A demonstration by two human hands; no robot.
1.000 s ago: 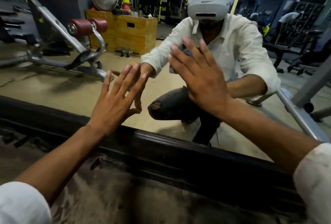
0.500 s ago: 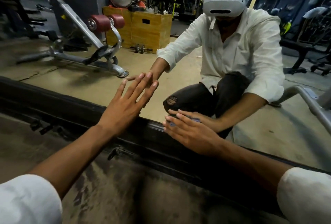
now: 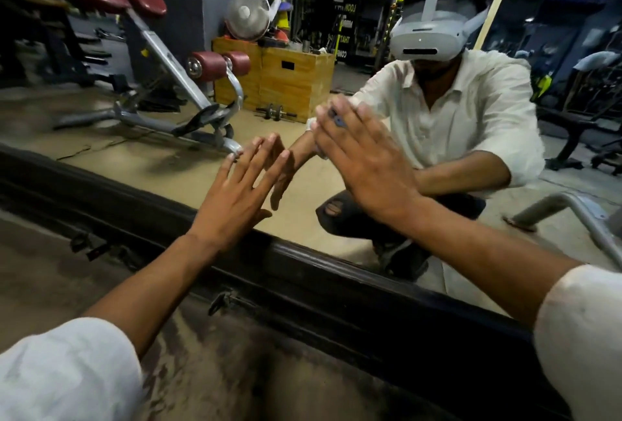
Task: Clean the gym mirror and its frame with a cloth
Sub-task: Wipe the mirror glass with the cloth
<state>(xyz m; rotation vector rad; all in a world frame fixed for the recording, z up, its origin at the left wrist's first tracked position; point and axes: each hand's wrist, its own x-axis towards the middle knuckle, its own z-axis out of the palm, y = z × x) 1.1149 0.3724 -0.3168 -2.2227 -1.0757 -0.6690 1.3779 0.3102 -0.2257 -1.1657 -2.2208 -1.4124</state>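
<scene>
The gym mirror [image 3: 141,151] fills the upper part of the head view, and its dark frame [image 3: 336,272] runs diagonally along the bottom edge. My left hand [image 3: 235,198] lies flat on the glass just above the frame, fingers straight and spread. My right hand [image 3: 363,164] presses flat against the glass higher up and to the right. A small blue-grey cloth [image 3: 336,120] shows between its fingers, mostly hidden under the palm. My reflection crouches in the glass behind both hands.
The dusty, stained floor [image 3: 208,370] lies below the frame, with small metal brackets [image 3: 222,301] at the frame's foot. Reflected in the glass are a red-padded bench [image 3: 175,60], a wooden box [image 3: 286,84] with a fan on top, and a metal tube [image 3: 579,215] at right.
My right hand has swept with the cloth from the glass down to the frame's edge and back up onto the glass. My left hand stayed planted on the mirror.
</scene>
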